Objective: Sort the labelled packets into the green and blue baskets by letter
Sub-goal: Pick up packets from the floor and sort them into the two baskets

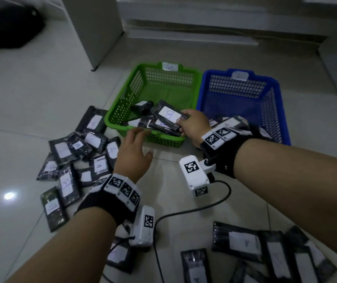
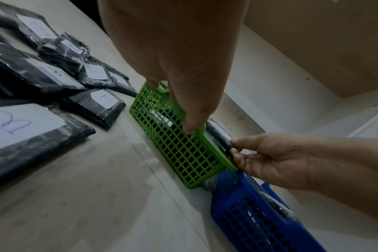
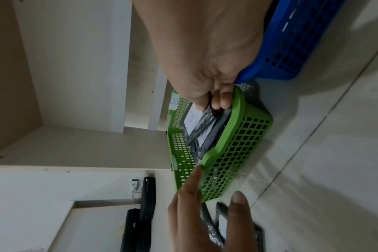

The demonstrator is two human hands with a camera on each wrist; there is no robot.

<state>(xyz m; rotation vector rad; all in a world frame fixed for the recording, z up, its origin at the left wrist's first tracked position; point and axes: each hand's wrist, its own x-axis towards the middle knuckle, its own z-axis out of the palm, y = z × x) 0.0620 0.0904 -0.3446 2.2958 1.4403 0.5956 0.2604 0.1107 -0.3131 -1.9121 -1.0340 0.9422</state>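
Left hand [image 1: 136,154]: fingers spread loose, holding nothing, by green basket [image 1: 122,107]
Right hand [image 1: 192,127]: pinching B packet [image 1: 166,116] over basket

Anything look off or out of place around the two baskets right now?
Nothing looks damaged or spilled. The right hand pinches a B packet over the green basket, whose tag reads B in the right wrist view. Packets in it lie in a jumbled, tilted heap. The left hand hovers open near its front rim.
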